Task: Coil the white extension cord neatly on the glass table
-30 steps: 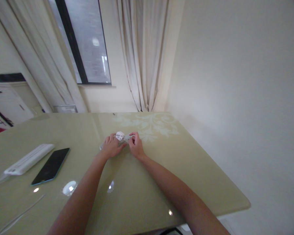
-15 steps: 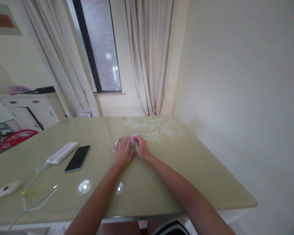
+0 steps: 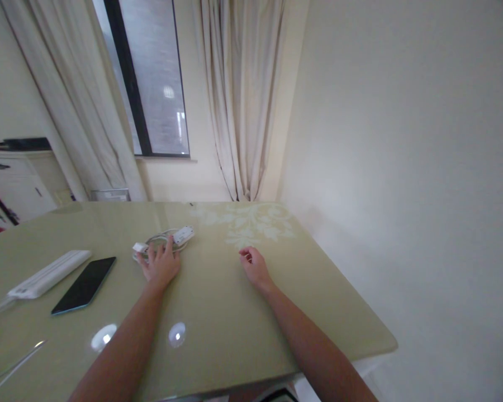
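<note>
A coiled white cable with a white plug (image 3: 183, 234) lies on the pale green glass table (image 3: 235, 312). My left hand (image 3: 161, 264) lies flat on the near side of the coil, fingers spread and touching it. My right hand (image 3: 254, 267) rests on the table well to the right of the cable, fingers loosely curled, with nothing in them.
A black phone (image 3: 84, 284) and a white power strip (image 3: 48, 273) lie at the left of the table. A thin white cord (image 3: 8, 371) runs along the near left edge. A wall stands on the right; curtains and a window are behind the table.
Both hands were together on the cable and plug. My right hand has let go and moved right; my left hand has slid the coil to the left.
</note>
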`<control>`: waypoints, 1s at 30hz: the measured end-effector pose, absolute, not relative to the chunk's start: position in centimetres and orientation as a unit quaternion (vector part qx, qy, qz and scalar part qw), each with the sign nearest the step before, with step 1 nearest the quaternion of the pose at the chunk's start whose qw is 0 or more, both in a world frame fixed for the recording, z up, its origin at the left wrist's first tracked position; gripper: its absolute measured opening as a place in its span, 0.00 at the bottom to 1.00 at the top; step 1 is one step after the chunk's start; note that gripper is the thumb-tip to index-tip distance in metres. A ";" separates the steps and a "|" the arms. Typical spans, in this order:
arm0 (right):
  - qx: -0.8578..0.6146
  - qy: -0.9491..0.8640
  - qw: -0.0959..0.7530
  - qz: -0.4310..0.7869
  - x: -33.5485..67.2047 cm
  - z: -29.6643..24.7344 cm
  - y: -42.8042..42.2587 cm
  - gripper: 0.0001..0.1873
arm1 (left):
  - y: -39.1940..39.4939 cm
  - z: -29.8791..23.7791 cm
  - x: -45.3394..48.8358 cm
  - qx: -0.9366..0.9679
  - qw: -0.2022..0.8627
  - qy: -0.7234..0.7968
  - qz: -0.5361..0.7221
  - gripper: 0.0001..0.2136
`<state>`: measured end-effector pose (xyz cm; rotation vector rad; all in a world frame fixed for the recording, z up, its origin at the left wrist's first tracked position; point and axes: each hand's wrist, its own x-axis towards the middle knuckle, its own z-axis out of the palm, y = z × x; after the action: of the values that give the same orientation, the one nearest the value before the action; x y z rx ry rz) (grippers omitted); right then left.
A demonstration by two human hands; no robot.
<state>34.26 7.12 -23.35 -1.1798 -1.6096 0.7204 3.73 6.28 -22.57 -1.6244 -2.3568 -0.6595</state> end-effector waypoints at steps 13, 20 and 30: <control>-0.495 -0.692 0.469 0.236 34.3 -23.0 6.6 0.08 | 5.6 -21.0 2.7 -0.564 0.134 -0.798 -0.163 0.30; -0.498 -0.682 0.472 0.251 34.3 -23.1 7.0 0.07 | 5.5 -20.9 2.2 -0.589 0.126 -0.779 -0.174 0.21; -0.500 -0.662 0.489 0.270 34.0 -22.7 7.0 0.08 | 5.1 -18.4 4.6 -0.546 0.027 -0.731 -0.408 0.21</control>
<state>33.98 7.00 -22.74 -1.2161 -1.6077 0.6555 4.58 5.09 -18.43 -1.6857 -2.2577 -1.2611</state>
